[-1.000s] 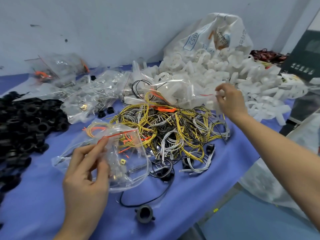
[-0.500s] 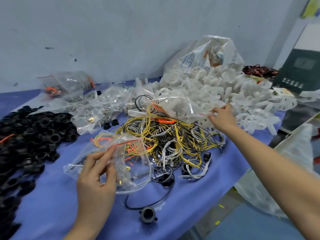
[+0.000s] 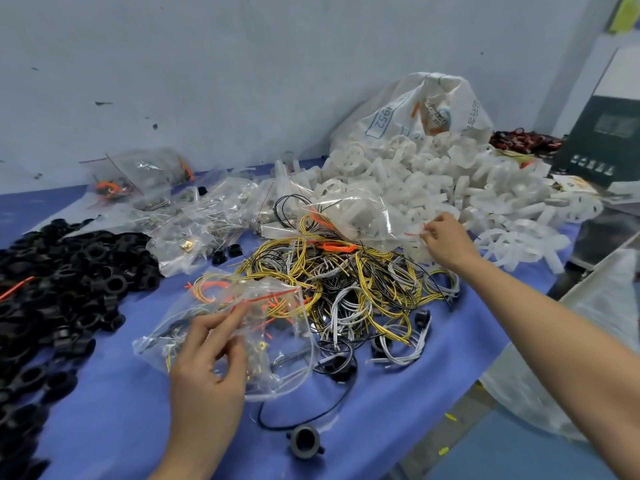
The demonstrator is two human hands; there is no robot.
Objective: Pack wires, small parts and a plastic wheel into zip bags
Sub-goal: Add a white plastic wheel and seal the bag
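Left hand (image 3: 207, 362): pinches near zip bag (image 3: 242, 327) holding wires and small brass parts
Right hand (image 3: 446, 237): pinches far zip bag (image 3: 360, 216) by its red-striped edge
Between: wire tangle (image 3: 349, 285)
Behind: white wheels (image 3: 450, 181)

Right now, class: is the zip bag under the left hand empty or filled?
Filled: the zip bag shows orange and yellow wires and small brass parts inside.

black rings (image 3: 52, 306) cut off at left edge, small parts in near zip bag (image 3: 242, 337) indistinct
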